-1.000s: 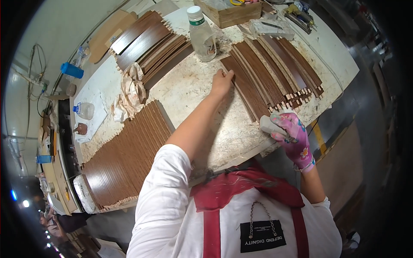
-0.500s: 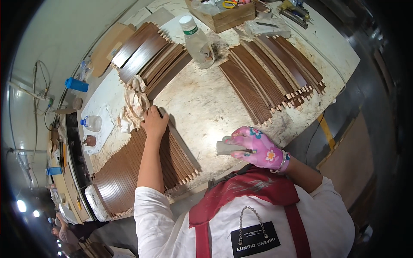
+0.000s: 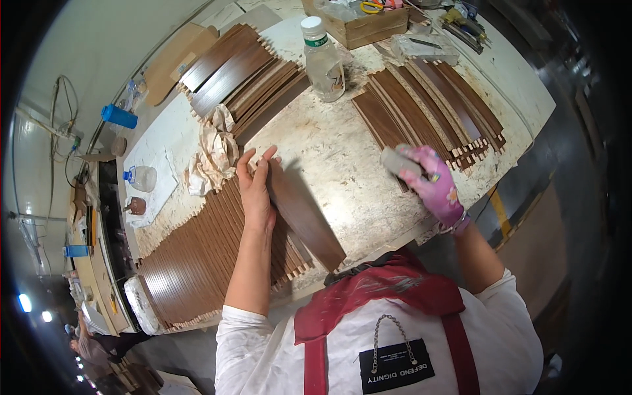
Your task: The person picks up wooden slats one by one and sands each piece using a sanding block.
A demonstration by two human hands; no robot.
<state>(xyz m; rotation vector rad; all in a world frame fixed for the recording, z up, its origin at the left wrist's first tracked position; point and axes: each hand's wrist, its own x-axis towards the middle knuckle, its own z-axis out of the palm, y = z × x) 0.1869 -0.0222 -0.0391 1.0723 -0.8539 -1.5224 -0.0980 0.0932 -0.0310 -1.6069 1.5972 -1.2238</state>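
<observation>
1. Showing its broad face beside the slat row point(image 3: 204, 257), one brown slat point(image 3: 308, 222) is now singled out (head view); the left hand point(image 3: 258, 191) meets its end, fingers half-open, grip unclear.
2. The right hand point(image 3: 438, 185), fingers closed on a gray block point(image 3: 397, 162), has swung rightward.

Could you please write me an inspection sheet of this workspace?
Surface: whitish tabletop, stained and scuffed.
Workpieces: peg-ended brown slats, grouped at left and right.
Clutter: white-capped clear bottle, crumpled paper or cloth, wooden box.
Grips: left hand holds one slat; pink-gloved right hand holds a grey block.
Cables: pale cord along the tabletop's right side.
Surroundings: yellow floor stripe at right; another person at lower left.
</observation>
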